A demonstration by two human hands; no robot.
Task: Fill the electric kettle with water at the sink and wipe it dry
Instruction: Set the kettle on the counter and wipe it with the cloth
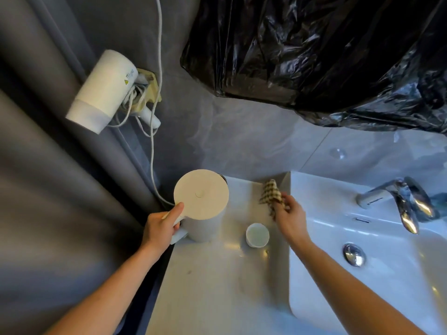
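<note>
Grey wall panels [242, 131] fill most of what I see, glossy and faintly marbled, meeting at a corner on my left where a white hair dryer [104, 90] hangs in a yellowed wall holder with its cord bunched behind it. A white cord [152, 131] runs down that wall to the back of the counter. Crumpled black plastic sheeting [326, 52] covers the upper right of the wall.

Below lies a pale, shiny countertop [212, 286], and to its right a white sink [387, 274] with a chrome tap [401, 201] and a chrome drain plug [353, 254].

I see the white electric kettle [202, 201] standing upright at the back left corner of the counter, lid closed, well left of the sink. My left hand [160, 228] is curled round its handle, with the thumb up by the edge of the lid. My right hand [289, 217] pinches a brown checked cloth [271, 194] bunched in its fingers, lifted over the counter between kettle and sink and not touching the kettle. A small white cup [257, 235] stands on the counter just beside the kettle, below the cloth.
</note>
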